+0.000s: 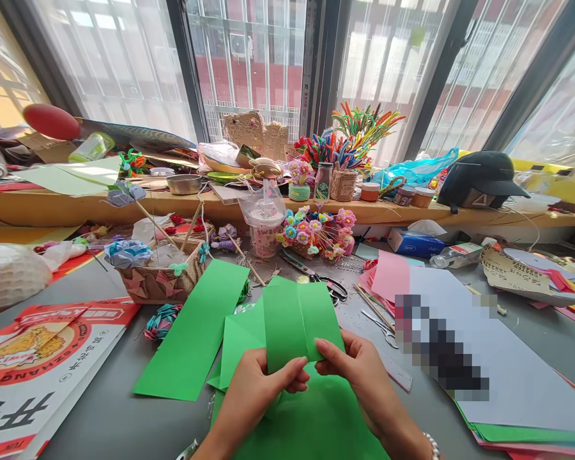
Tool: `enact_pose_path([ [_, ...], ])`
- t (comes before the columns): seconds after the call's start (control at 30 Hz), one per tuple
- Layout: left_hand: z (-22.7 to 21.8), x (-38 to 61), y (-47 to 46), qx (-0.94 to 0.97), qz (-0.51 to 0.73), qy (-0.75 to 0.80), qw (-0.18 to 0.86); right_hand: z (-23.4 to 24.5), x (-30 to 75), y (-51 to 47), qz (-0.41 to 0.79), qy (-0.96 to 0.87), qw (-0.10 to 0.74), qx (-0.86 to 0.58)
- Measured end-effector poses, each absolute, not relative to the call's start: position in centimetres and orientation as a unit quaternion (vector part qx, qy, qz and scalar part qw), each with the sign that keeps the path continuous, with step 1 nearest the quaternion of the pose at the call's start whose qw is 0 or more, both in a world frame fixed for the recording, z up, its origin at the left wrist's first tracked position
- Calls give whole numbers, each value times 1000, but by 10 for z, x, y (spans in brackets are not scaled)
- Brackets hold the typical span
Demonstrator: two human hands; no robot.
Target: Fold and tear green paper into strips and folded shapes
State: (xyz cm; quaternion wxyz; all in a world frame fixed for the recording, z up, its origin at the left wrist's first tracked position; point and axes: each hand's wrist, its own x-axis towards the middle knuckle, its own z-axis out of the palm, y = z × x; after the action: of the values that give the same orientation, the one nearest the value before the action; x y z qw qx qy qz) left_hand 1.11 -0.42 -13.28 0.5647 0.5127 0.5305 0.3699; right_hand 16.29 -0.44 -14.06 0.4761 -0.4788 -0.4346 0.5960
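Between my two hands is a piece of green paper (287,319) with a crease or slit running down its middle. My left hand (273,380) pinches its lower left edge, thumb on top. On the lower right, my right hand (345,358) grips the same paper between thumb and fingers. More green sheets (316,415) lie under my hands, partly hidden by them. To the left, a long green paper strip (194,332) rests slantwise on the grey table (100,364), its far end beside a decorated basket (158,284).
Black-handled scissors (335,289) and smaller scissors (386,329) lie beyond my hands. A stack of coloured paper (512,358) is at the right, a printed paper bag (38,370) at the left. A plastic cup (264,230) and pipe-cleaner flowers (316,230) stand near the sill (211,207).
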Motion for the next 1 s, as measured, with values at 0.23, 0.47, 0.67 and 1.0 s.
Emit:
enact_pose_path([
  [0.23,-134,13,-7,513,389,535,547,-143,162,-5,578,-440,484,-488],
  [0.47,-138,13,-8,534,402,549,501,-147,160,-4,596,-422,486,-480],
  [0.67,-138,15,-6,535,385,554,509,-143,161,-4,572,-454,475,-490],
  [1.0,-141,10,-9,568,391,538,485,-144,162,-5,601,-418,492,-471],
])
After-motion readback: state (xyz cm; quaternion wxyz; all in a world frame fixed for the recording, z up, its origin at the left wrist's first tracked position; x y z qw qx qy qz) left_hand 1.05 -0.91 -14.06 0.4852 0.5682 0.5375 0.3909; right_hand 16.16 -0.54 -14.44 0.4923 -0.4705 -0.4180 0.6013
